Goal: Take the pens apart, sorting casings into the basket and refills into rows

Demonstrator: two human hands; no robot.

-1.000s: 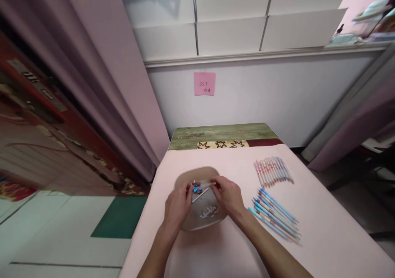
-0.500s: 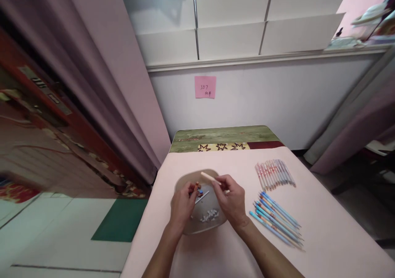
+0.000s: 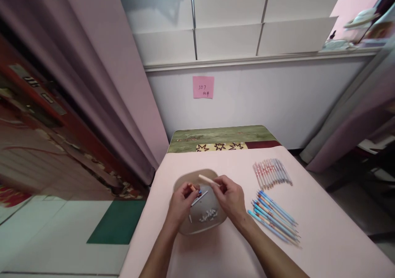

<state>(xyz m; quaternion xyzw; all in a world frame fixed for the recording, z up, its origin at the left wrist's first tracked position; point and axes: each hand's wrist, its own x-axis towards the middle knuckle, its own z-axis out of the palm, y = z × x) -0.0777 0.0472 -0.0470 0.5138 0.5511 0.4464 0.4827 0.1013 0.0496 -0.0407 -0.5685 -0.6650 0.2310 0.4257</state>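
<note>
Pinching cream tube [image 3: 206, 179] in right hand [image 3: 231, 198], by thumb and fingertips at right end — slanting left and away over bowl [image 3: 197, 226]. Pinching small orange piece [image 3: 193, 186] in left hand [image 3: 182, 200], with fingers nearly together. Holding it just left of tube's free tip and slightly nearer body — close, not touching. Aiming tube's long axis past orange piece, on far side, rather than straight at it.

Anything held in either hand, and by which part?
Right hand: cream stick, pinched at its near end. Left hand: apparently a small orange piece; too small to tell which part is gripped.
</note>
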